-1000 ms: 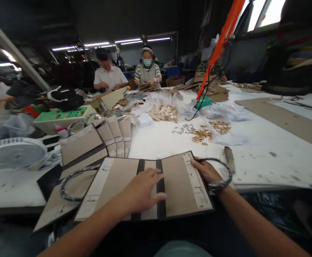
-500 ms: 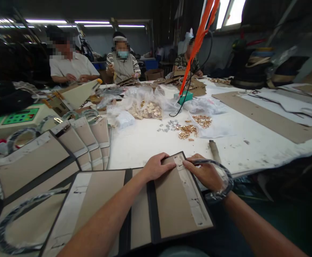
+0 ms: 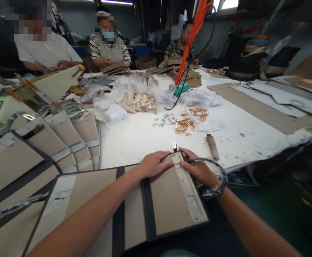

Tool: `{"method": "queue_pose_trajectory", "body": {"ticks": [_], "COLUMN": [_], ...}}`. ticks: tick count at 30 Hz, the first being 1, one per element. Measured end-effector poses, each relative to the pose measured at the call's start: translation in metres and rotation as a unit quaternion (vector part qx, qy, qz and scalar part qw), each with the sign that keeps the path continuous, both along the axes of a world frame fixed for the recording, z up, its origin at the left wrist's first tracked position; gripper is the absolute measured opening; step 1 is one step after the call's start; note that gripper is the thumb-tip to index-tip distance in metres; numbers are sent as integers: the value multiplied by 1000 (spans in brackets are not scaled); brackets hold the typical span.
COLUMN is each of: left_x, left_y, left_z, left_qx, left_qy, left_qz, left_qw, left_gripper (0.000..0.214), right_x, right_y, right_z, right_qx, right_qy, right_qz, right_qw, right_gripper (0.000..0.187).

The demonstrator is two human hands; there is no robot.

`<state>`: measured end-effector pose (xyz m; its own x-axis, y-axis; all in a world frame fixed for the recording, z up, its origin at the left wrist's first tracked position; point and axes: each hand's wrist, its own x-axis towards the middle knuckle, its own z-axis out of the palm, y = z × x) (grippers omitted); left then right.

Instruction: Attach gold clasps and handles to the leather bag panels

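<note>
An opened-out bag panel (image 3: 166, 203), beige inside with black edging and black fold bands, lies tilted before me. My left hand (image 3: 154, 165) pinches its top edge, thumb on the inner face and fingers partly hidden. At the top right corner my right hand (image 3: 201, 174) holds the same panel, its thumb on the white strip (image 3: 187, 192). A plastic-wrapped handle (image 3: 222, 175) loops around my right wrist. Between the two hands a dark tab with a gold metal end (image 3: 174, 145) sticks up beyond the panel's edge.
More bag panels (image 3: 65, 134) fan out at left. Loose gold fittings (image 3: 183, 125), silver pieces (image 3: 163, 120) and plastic bags (image 3: 142, 98) lie on the white table (image 3: 129, 142). A wrapped tool handle (image 3: 212, 146) is at right. Orange cords (image 3: 189, 43) hang down. Three people sit opposite.
The tab with the gold end now shows above the panel's top edge. My right fingers have extended up behind the corner. The view has shifted, so the surroundings appear further left and higher.
</note>
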<state>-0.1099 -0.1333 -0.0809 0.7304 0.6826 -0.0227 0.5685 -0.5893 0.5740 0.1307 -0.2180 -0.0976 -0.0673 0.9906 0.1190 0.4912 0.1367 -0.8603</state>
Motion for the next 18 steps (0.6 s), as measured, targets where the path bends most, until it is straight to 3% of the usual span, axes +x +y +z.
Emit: {"method": "queue_pose_trajectory", "body": {"ticks": [4,8,10,12,15,18], "left_x": [7,13,15,17,18,18], "left_y": [-7,-13,-16,-19,-26,-34], "left_z": [-10,-8,-7,-6,-6,-9], "left_qx": [55,72,68,62,66,101], "left_qy": [93,118,130,135,122,109], "left_qz": [1,9,25,41,62,86], "left_qw": [994,990,989,988,988,985], "left_gripper": [73,69,66,66,63,59], "right_x": [53,91,84,62,23,0], "right_y": [-15,-43,-51,-53,-44,-34], "right_z": [-16,4,21,34,32,11], "right_qx": [21,4,30,89,142,123], "right_qy": [-114,-121,-100,-96,-137,-194], "right_qz": [-29,-100,-167,-188,-99,-10], "right_qw": [993,988,980,973,975,973], "right_gripper": [67,45,36,31,30,35]}}
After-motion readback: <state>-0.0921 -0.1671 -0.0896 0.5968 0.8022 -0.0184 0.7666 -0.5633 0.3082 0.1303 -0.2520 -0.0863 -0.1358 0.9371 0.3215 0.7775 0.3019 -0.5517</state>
